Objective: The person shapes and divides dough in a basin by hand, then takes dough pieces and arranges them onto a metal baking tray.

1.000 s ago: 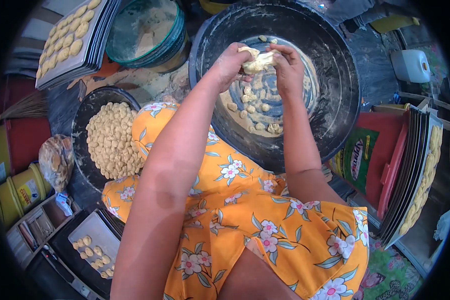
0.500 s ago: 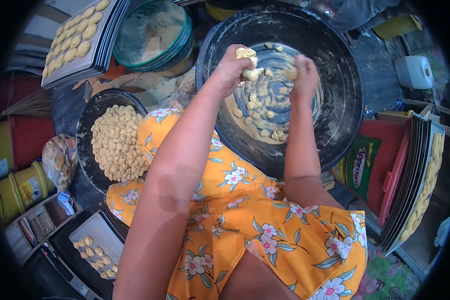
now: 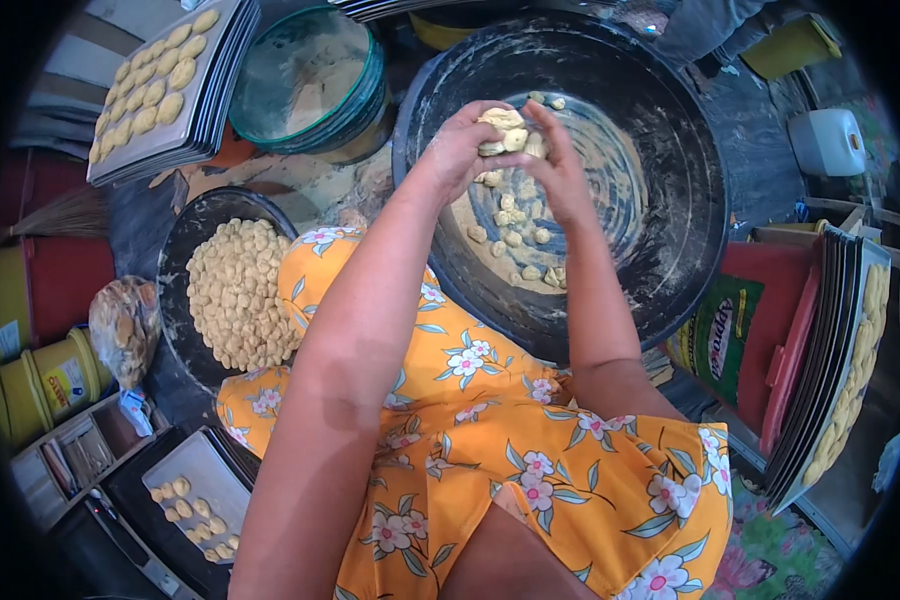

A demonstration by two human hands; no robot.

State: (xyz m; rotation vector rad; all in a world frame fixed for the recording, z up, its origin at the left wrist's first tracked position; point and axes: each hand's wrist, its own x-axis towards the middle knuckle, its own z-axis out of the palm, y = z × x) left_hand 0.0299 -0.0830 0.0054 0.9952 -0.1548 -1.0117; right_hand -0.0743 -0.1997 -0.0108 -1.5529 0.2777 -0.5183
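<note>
Over the large black basin (image 3: 685,200), my left hand (image 3: 455,152) is wrapped round a lump of pale dough (image 3: 500,118). My right hand (image 3: 567,178) has come up against it, thumb and fingers closed round a small piece of dough (image 3: 535,146) at the lump's right side. Whether that piece is still joined to the lump, I cannot tell. Below my hands, several small dough pieces (image 3: 513,238) lie scattered on the floury basin bottom.
On the left stands a smaller black basin (image 3: 175,330) heaped with dough balls (image 3: 240,290). Stacked trays of shaped dough (image 3: 175,130) rise at the upper left, beside a green-rimmed tub (image 3: 320,125). More trays (image 3: 845,390) stand at the right, near a red container (image 3: 785,350).
My right hand has moved left from over the basin's middle to meet the dough in my left hand. My left hand has stayed nearly in place.
</note>
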